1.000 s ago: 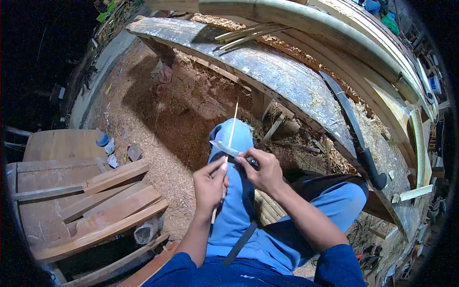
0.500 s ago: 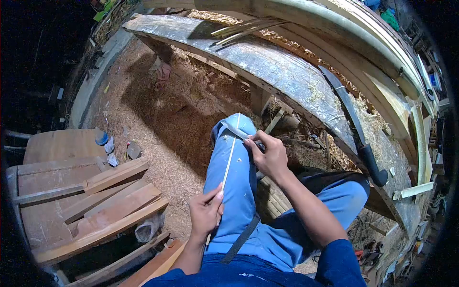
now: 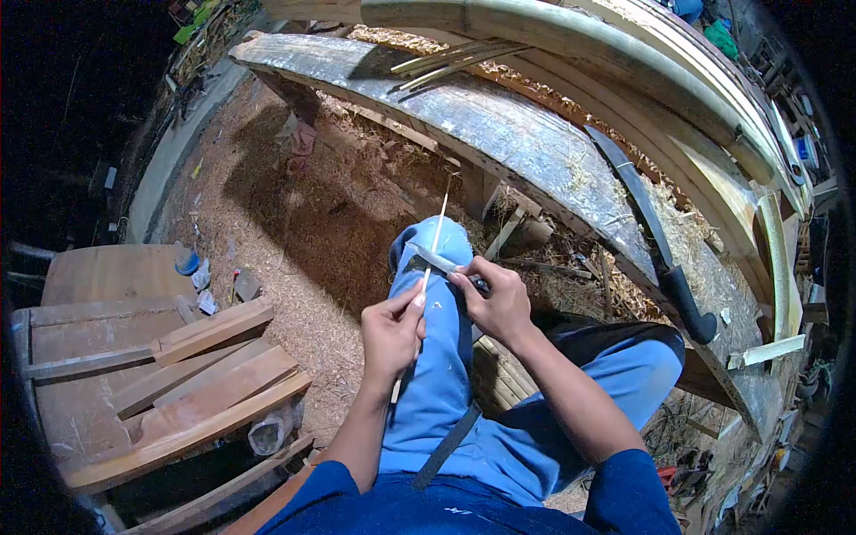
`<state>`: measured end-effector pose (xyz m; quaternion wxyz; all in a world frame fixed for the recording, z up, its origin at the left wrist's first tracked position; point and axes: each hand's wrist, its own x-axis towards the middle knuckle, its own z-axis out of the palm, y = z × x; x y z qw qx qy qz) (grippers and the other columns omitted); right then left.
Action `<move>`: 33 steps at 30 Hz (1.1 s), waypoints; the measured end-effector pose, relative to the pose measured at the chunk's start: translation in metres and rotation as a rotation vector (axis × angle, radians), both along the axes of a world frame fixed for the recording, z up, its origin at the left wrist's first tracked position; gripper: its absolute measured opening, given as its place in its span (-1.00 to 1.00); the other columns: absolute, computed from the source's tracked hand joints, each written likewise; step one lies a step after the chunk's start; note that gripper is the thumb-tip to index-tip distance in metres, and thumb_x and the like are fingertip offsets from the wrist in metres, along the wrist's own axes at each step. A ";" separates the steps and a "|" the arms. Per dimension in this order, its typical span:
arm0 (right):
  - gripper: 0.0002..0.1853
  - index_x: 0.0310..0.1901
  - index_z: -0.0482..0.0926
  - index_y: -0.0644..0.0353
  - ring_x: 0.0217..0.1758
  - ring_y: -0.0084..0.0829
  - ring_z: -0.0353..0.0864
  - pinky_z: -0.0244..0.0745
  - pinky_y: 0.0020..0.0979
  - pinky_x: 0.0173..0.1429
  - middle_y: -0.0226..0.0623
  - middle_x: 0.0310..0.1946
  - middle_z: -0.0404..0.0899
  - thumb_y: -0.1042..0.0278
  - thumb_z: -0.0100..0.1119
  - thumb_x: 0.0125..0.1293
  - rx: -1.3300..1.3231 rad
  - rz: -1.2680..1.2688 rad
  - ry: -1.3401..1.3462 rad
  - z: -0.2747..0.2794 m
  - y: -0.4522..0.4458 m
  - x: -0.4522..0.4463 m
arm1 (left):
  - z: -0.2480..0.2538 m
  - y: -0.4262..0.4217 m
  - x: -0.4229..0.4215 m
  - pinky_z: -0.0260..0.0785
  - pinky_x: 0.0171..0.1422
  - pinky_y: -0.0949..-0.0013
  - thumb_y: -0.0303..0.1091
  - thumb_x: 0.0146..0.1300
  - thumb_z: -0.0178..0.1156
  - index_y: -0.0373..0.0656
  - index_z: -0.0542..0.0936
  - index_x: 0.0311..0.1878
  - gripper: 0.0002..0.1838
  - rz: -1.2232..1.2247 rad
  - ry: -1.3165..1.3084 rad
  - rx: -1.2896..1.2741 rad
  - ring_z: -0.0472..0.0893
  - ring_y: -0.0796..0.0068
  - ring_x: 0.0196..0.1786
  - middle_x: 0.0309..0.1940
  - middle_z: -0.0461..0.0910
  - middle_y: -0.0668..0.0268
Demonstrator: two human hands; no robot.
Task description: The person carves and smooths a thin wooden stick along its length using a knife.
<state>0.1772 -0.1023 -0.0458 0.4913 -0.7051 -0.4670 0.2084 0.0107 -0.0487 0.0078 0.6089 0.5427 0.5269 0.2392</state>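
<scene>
The left hand's fingers pinch a thin strip, the right hand's grip a knife; the clear container's contents are indistinct.

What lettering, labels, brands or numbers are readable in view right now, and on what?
None are readable.
Dark blue shirt: small white mark on the front, too small to read.
Small knife in the right hand: no lettering visible.
Large knife on the bench: none visible.
</scene>
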 end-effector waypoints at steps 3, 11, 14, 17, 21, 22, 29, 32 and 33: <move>-0.79 -0.25 0.66 0.26 -0.24 -0.07 0.77 0.59 -0.23 -0.20 -0.05 -0.32 0.73 0.27 0.38 0.29 -0.013 -0.038 0.029 -0.003 0.004 0.002 | 0.006 -0.014 -0.020 0.14 -0.66 0.56 -0.42 0.47 0.18 -0.27 0.69 0.14 -0.73 -0.031 0.055 0.019 0.34 0.75 -0.72 -0.66 0.52 0.44; -0.78 -0.24 0.66 0.25 -0.22 -0.01 0.74 0.58 -0.22 -0.19 -0.05 -0.32 0.73 0.25 0.37 0.30 -0.052 -0.048 0.037 0.001 0.005 0.004 | 0.028 -0.073 -0.102 0.12 -0.69 0.53 -0.47 0.46 0.17 -0.30 0.68 0.14 -0.73 0.000 0.057 -0.122 0.34 0.70 -0.75 -0.67 0.52 0.36; -0.78 -0.24 0.66 0.26 -0.23 -0.03 0.75 0.58 -0.22 -0.19 -0.04 -0.33 0.72 0.25 0.37 0.31 -0.036 -0.029 0.042 0.001 0.004 0.002 | 0.016 -0.059 -0.086 0.13 -0.70 0.54 -0.45 0.46 0.18 -0.32 0.66 0.15 -0.72 -0.023 0.041 -0.051 0.34 0.70 -0.75 -0.66 0.53 0.36; -0.78 -0.24 0.66 0.27 -0.24 -0.06 0.76 0.59 -0.24 -0.18 -0.04 -0.33 0.72 0.25 0.37 0.31 -0.033 0.002 0.062 0.001 0.003 0.000 | 0.013 -0.027 -0.043 0.15 -0.69 0.54 -0.42 0.47 0.19 -0.31 0.65 0.18 -0.70 -0.065 0.038 0.031 0.36 0.72 -0.74 -0.66 0.54 0.36; -0.75 -0.27 0.64 0.17 -0.28 0.06 0.72 0.58 -0.07 -0.23 -0.02 -0.36 0.71 0.14 0.34 0.33 0.016 0.038 0.082 -0.002 -0.001 -0.003 | 0.003 0.012 0.012 0.15 -0.68 0.54 -0.40 0.46 0.21 -0.30 0.66 0.17 -0.70 -0.006 0.060 0.009 0.34 0.73 -0.73 -0.66 0.52 0.39; -0.74 -0.26 0.64 0.18 -0.27 0.05 0.72 0.58 -0.07 -0.23 -0.03 -0.34 0.71 0.13 0.34 0.32 0.013 0.038 0.072 -0.004 -0.001 -0.002 | 0.001 0.016 0.018 0.16 -0.67 0.54 -0.40 0.46 0.22 -0.30 0.66 0.17 -0.70 0.024 0.031 0.007 0.34 0.74 -0.73 -0.66 0.52 0.41; -0.81 -0.25 0.65 0.26 -0.21 -0.07 0.77 0.60 -0.25 -0.19 -0.05 -0.30 0.74 0.30 0.37 0.30 -0.038 -0.015 0.040 -0.004 0.001 0.004 | 0.008 -0.013 -0.026 0.16 -0.66 0.55 -0.42 0.46 0.21 -0.29 0.67 0.16 -0.72 -0.073 0.069 -0.008 0.35 0.74 -0.71 -0.65 0.51 0.44; -0.76 -0.24 0.65 0.13 -0.19 0.05 0.72 0.59 -0.07 -0.18 -0.07 -0.27 0.73 0.12 0.34 0.32 -0.045 -0.023 0.062 -0.011 0.004 0.006 | 0.016 -0.045 -0.070 0.15 -0.64 0.56 -0.45 0.45 0.20 -0.33 0.67 0.14 -0.72 -0.086 0.100 -0.015 0.36 0.73 -0.70 -0.66 0.52 0.41; -0.77 -0.23 0.65 0.13 -0.19 0.04 0.72 0.59 -0.07 -0.18 -0.07 -0.27 0.73 0.13 0.34 0.32 -0.047 -0.033 0.059 -0.011 0.003 0.006 | 0.020 -0.055 -0.086 0.15 -0.64 0.56 -0.45 0.45 0.20 -0.33 0.67 0.14 -0.72 -0.085 0.102 -0.021 0.36 0.73 -0.70 -0.66 0.52 0.41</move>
